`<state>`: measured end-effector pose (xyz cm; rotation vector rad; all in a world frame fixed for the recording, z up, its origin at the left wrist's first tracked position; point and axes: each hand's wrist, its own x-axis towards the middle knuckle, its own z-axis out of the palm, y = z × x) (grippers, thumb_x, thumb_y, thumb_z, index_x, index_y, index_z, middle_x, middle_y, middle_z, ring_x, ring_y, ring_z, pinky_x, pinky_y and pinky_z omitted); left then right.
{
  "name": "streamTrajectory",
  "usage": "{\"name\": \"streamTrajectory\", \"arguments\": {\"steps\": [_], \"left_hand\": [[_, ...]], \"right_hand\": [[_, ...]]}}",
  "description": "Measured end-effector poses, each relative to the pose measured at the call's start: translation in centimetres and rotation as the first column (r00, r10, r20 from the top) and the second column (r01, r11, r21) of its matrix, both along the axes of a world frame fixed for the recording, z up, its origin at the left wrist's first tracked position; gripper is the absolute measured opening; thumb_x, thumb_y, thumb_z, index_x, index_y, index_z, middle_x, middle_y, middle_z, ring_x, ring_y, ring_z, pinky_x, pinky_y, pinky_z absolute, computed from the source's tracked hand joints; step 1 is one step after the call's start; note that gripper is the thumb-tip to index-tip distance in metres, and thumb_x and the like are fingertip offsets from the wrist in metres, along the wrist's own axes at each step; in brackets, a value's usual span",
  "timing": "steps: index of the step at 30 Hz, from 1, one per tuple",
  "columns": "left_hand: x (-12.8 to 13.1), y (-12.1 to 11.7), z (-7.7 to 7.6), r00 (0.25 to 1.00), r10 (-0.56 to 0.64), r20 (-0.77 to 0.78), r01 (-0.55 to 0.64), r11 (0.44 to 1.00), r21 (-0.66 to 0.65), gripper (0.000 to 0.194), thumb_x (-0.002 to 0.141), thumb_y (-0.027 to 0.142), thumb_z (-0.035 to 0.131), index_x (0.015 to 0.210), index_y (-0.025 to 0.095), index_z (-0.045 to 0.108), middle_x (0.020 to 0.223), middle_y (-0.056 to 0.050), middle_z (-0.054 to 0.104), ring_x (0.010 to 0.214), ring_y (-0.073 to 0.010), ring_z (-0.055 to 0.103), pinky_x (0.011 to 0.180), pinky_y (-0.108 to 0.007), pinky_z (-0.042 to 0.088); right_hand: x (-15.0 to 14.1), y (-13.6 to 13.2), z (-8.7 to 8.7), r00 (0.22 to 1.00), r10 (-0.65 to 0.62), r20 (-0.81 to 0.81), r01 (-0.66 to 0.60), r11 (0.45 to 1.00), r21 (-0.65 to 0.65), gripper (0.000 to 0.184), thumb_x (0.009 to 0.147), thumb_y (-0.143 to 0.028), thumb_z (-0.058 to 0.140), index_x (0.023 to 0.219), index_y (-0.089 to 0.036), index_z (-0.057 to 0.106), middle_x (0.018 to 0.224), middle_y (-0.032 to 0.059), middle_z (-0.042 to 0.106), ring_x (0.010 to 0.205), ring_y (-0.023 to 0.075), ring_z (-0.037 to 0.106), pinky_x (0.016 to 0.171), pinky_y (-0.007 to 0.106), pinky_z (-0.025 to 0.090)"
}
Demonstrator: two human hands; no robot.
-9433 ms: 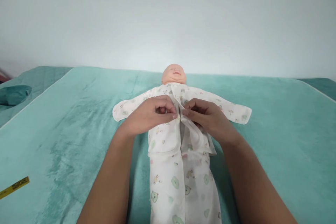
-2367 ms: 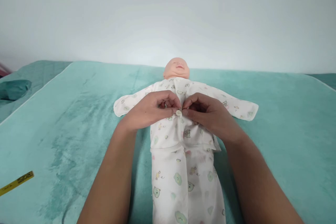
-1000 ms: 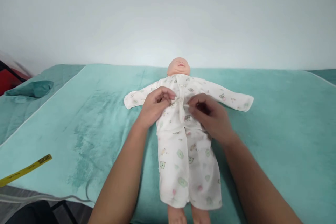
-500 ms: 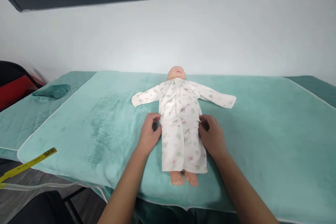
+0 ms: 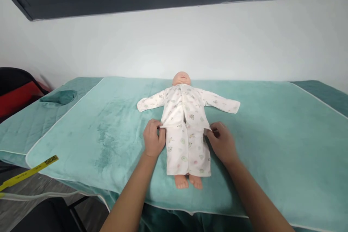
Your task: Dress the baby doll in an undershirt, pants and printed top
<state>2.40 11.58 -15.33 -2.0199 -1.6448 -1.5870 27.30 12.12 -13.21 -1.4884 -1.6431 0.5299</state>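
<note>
A baby doll [image 5: 182, 78] lies on its back on a green plush cover, head toward the wall and bare feet toward me. It wears a white long-sleeved baby shirt [image 5: 174, 107] with small printed figures; both sleeves stretch out sideways. Matching white baby trousers [image 5: 176, 154] reach down to the ankles. My left hand [image 5: 154, 138] pinches the shirt's hem at its left corner. At the opposite corner, my right hand [image 5: 222, 143] pinches the hem too. The shirt's front edges part slightly at the bottom.
The green cover [image 5: 261, 145] spreads over the bed up to the white wall [image 5: 174, 43]. A dark window frame [image 5: 108, 3] runs above. At left are a face hole [image 5: 59, 97], a black and red item [image 5: 21, 92], a yellow strap [image 5: 29, 172] and a black chair [image 5: 43, 215].
Both hands now hold the shirt's hem pulled outward, so its lower edge flares and stands apart from the trousers. The view has tilted slightly upward.
</note>
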Motion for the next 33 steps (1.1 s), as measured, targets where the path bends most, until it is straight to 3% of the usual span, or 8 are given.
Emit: {"name": "streamTrajectory", "arguments": {"steps": [2, 5, 10, 16, 20, 23, 26, 33], "left_hand": [[0.0, -0.1, 0.1, 0.999, -0.035, -0.021, 0.035, 0.999, -0.002, 0.013, 0.078, 0.009, 0.045, 0.081, 0.022, 0.045, 0.075, -0.001, 0.049, 0.073, -0.0181, 0.049, 0.068, -0.030, 0.038], [0.2, 0.0, 0.4, 0.996, -0.076, -0.055, 0.075, 0.997, -0.019, 0.015, 0.072, 0.008, 0.045, 0.078, 0.022, 0.042, 0.074, -0.002, 0.048, 0.074, -0.0195, 0.048, 0.069, -0.032, 0.037], [0.3, 0.2, 0.6, 0.994, -0.106, -0.002, 0.106, 0.993, -0.060, 0.018, 0.068, 0.008, 0.043, 0.078, 0.022, 0.038, 0.082, -0.005, 0.053, 0.081, -0.0208, 0.050, 0.074, -0.034, 0.039], [0.2, 0.1, -0.1, 0.996, -0.066, 0.057, 0.077, 0.972, -0.220, 0.004, 0.080, 0.020, 0.047, 0.078, 0.022, 0.044, 0.075, -0.002, 0.054, 0.072, -0.0183, 0.051, 0.069, -0.031, 0.040], [0.1, 0.0, 0.1, 0.993, -0.106, 0.058, 0.118, 0.950, -0.290, 0.024, 0.090, 0.031, 0.044, 0.068, 0.021, 0.045, 0.063, 0.000, 0.049, 0.063, -0.0164, 0.047, 0.063, -0.030, 0.035], [0.1, 0.0, 0.4, 0.990, -0.051, 0.131, 0.092, 0.940, -0.330, 0.036, 0.096, 0.036, 0.033, 0.063, 0.022, 0.041, 0.060, 0.000, 0.047, 0.060, -0.0155, 0.046, 0.061, -0.029, 0.034], [0.2, 0.3, 0.6, 0.984, 0.029, 0.174, 0.041, 0.923, -0.384, 0.040, 0.097, 0.040, 0.032, 0.064, 0.021, 0.042, 0.060, 0.000, 0.048, 0.060, -0.0149, 0.046, 0.062, -0.029, 0.034], [0.4, 2.5, 1.2, 0.960, 0.135, 0.247, 0.007, 0.865, -0.501, 0.030, 0.095, 0.046, 0.041, 0.088, 0.020, 0.056, 0.077, -0.001, 0.063, 0.071, -0.0169, 0.056, 0.067, -0.028, 0.038]], "right_hand": [[0.2, 0.0, -0.2, 0.985, 0.064, 0.157, -0.073, 0.996, 0.058, 0.015, 0.082, -0.030, 0.051, 0.073, -0.021, 0.044, 0.083, 0.0047, 0.056, 0.073, 0.0177, 0.053, 0.068, 0.032, 0.043], [0.4, 0.0, -0.6, 0.960, 0.085, 0.267, -0.131, 0.978, 0.159, 0.017, 0.084, -0.028, 0.050, 0.073, -0.021, 0.040, 0.110, 0.0121, 0.055, 0.102, 0.0254, 0.055, 0.081, 0.039, 0.047], [1.1, 0.3, -0.2, 0.929, 0.179, 0.325, -0.244, 0.954, 0.171, 0.014, 0.088, -0.031, 0.051, 0.081, -0.020, 0.046, 0.148, 0.0116, 0.033, 0.139, 0.0336, 0.030, 0.104, 0.053, 0.039], [-0.1, 1.7, 4.6, 0.901, 0.427, 0.079, -0.434, 0.889, 0.148, 0.033, 0.093, -0.042, 0.053, 0.122, -0.028, 0.048, 0.159, 0.0026, 0.019, 0.148, 0.0252, 0.018, 0.117, 0.047, 0.030], [-3.4, 5.1, 7.1, 0.910, 0.414, -0.018, -0.407, 0.901, 0.147, 0.043, 0.096, -0.051, 0.045, 0.132, -0.029, 0.049, 0.158, 0.0019, 0.024, 0.147, 0.0244, 0.020, 0.120, 0.047, 0.025], [-5.3, 8.8, 6.5, 0.922, 0.385, 0.030, -0.385, 0.912, 0.144, 0.054, 0.096, -0.055, 0.041, 0.141, -0.025, 0.046, 0.158, 0.0033, 0.026, 0.147, 0.0265, 0.022, 0.122, 0.048, 0.021], [-5.7, 11.4, 4.9, 0.936, 0.350, -0.024, -0.350, 0.937, 0.013, 0.063, 0.094, -0.058, 0.040, 0.146, -0.022, 0.043, 0.156, 0.0054, 0.030, 0.146, 0.0271, 0.025, 0.123, 0.048, 0.019], [-3.9, 10.5, 2.5, 0.929, 0.292, -0.226, -0.321, 0.941, -0.103, 0.079, 0.089, -0.072, 0.038, 0.152, -0.025, 0.034, 0.160, -0.0003, 0.020, 0.150, 0.0236, 0.013, 0.125, 0.041, 0.013]]}}
